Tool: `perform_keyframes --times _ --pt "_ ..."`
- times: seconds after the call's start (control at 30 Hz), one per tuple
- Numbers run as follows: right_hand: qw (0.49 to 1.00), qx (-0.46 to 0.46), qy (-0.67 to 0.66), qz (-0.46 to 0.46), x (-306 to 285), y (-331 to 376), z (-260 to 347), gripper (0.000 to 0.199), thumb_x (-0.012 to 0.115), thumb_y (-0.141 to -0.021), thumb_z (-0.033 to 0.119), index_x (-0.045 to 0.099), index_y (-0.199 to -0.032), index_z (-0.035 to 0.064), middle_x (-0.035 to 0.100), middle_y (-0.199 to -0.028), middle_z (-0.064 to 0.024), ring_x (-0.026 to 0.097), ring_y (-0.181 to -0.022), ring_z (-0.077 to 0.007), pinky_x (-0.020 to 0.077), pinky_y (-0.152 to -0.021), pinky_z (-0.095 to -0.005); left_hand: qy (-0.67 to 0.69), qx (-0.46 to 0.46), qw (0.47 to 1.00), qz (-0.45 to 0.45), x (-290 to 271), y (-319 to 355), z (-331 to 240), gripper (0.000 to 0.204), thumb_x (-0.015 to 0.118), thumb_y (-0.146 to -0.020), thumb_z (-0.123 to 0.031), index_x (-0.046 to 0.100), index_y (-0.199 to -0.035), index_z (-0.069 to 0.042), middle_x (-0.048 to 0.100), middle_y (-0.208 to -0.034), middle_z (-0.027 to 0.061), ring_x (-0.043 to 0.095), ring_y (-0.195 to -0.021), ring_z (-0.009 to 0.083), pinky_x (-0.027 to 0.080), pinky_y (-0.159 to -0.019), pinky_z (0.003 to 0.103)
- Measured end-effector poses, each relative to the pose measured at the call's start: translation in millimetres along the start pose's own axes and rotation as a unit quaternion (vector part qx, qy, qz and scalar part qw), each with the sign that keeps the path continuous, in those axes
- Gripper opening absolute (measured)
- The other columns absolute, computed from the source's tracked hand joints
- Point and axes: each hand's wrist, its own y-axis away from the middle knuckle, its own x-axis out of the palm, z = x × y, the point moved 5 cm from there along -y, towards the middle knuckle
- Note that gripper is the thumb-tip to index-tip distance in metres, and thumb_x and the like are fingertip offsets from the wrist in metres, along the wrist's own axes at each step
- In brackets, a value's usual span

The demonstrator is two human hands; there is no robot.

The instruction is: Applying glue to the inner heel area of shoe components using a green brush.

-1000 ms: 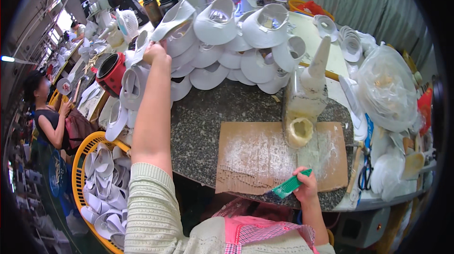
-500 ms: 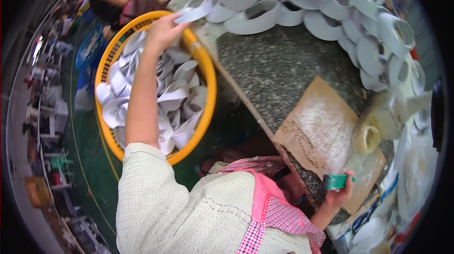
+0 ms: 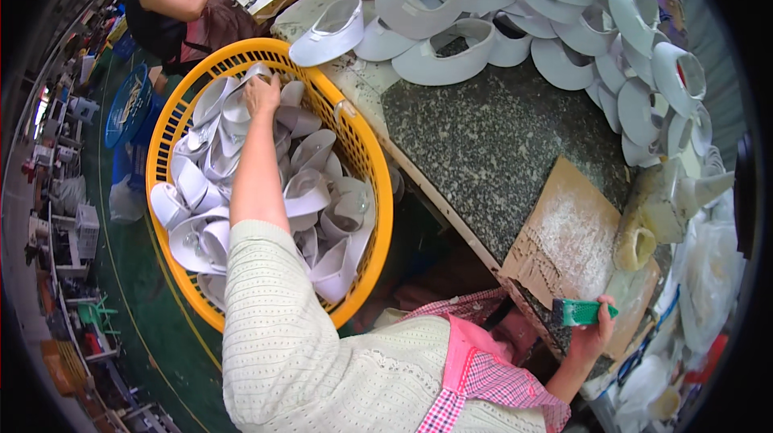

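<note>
Inside the yellow basket (image 3: pixel 378 191), my left hand (image 3: pixel 262 96) is closed on the edge of a white shoe upper (image 3: pixel 258 72); its fingertips are partly hidden. Many more white shoe uppers (image 3: pixel 309 191) lie heaped around it. My right hand (image 3: pixel 594 332) grips a green-handled brush (image 3: pixel 576 312) above the near edge of the worktable. Beside the brush lies a piece of brown cardboard (image 3: pixel 555 232), smeared with a whitish coating. A single white shoe upper (image 3: pixel 328 32) rests on the table corner next to the basket rim.
Several white shoe uppers (image 3: pixel 555 62) line the far and right sides of the dark speckled tabletop (image 3: pixel 467 135). A crusted, cream-coloured container (image 3: pixel 652 207) lies by the cardboard. Plastic bags (image 3: pixel 700 288) hang at the right. Another person (image 3: pixel 173 6) sits at the far left.
My left hand has let go of the shoe upper at the table corner and moved back down into the basket. My right hand still holds the brush near the cardboard.
</note>
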Motion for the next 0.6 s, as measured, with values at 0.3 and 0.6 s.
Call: perform_keyframes --times 0.3,0.6 --pt "0.998 0.024 0.058 0.019 23 -13 -11 0.014 0.051 -0.086 0.015 0.05 -0.095 0.0041 0.055 -0.066 -0.0031 0.052 -0.049 -0.0095 0.037 -0.039 -0.0189 -0.114 -0.022 0.987 0.108 9 37 18 0.09 0.037 -0.07 -0.075 0.027 -0.134 -0.012 0.015 -0.143 0.0142 0.022 -0.127 0.034 0.019 -0.099 0.054" --pt "0.996 0.034 0.067 0.036 14 -20 -19 0.016 0.05 -0.086 0.014 0.049 -0.096 0.0016 0.055 -0.066 -0.0046 0.054 -0.05 -0.0118 0.0393 -0.042 -0.0205 -0.133 0.117 0.869 0.463 -63 117 -29 0.086 0.023 -0.076 -0.075 0.062 -0.076 0.002 0.061 -0.072 0.0101 0.052 -0.069 0.0172 0.041 -0.067 0.03"
